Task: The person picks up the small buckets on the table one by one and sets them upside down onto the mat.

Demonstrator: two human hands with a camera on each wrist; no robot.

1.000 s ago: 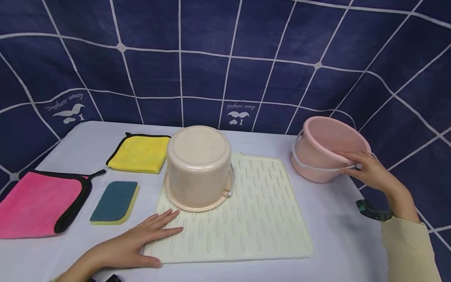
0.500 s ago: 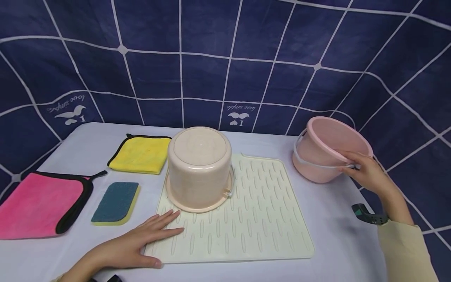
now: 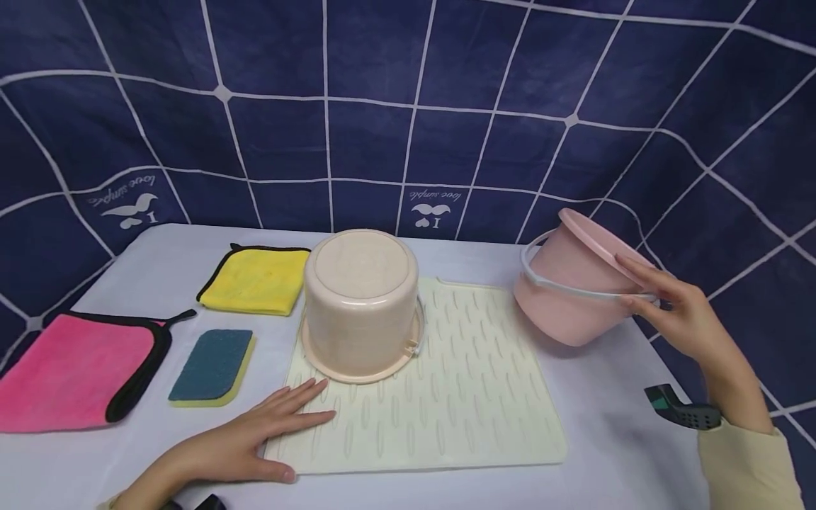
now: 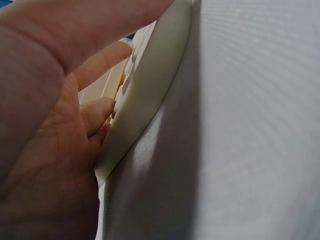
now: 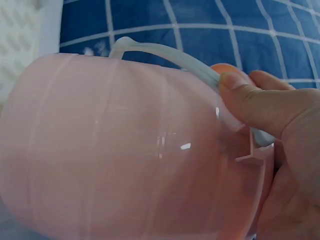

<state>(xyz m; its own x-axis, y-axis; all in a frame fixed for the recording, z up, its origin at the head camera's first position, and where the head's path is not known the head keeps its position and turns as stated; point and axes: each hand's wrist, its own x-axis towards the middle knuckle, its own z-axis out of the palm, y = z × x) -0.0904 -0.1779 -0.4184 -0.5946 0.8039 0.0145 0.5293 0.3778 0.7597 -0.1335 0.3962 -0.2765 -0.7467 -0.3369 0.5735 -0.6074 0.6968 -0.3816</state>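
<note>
My right hand [image 3: 682,312] grips the rim of a pink bucket [image 3: 567,290] at the right, with the thumb over its pale handle [image 5: 175,54]. The bucket tilts, its mouth turned toward the right and its base to the left. Whether its base touches the table cannot be told. My left hand [image 3: 255,435] lies with spread fingers on the front left corner of a cream ridged draining mat [image 3: 472,397]; the mat's thick edge [image 4: 150,95] shows in the left wrist view. On the mat's left part a beige bucket [image 3: 361,304] stands upside down, just beyond the left fingertips.
A blue and yellow sponge [image 3: 212,367], a folded yellow cloth [image 3: 255,280] and a folded pink cloth [image 3: 73,372] lie left of the mat on the white table [image 3: 605,439]. A dark blue checked curtain [image 3: 370,134] stands behind and along the right side.
The pink bucket has tilted further, and its base has swung left and toward me, over the mat's right edge. My right hand moved with it. My left hand has stayed in place.
</note>
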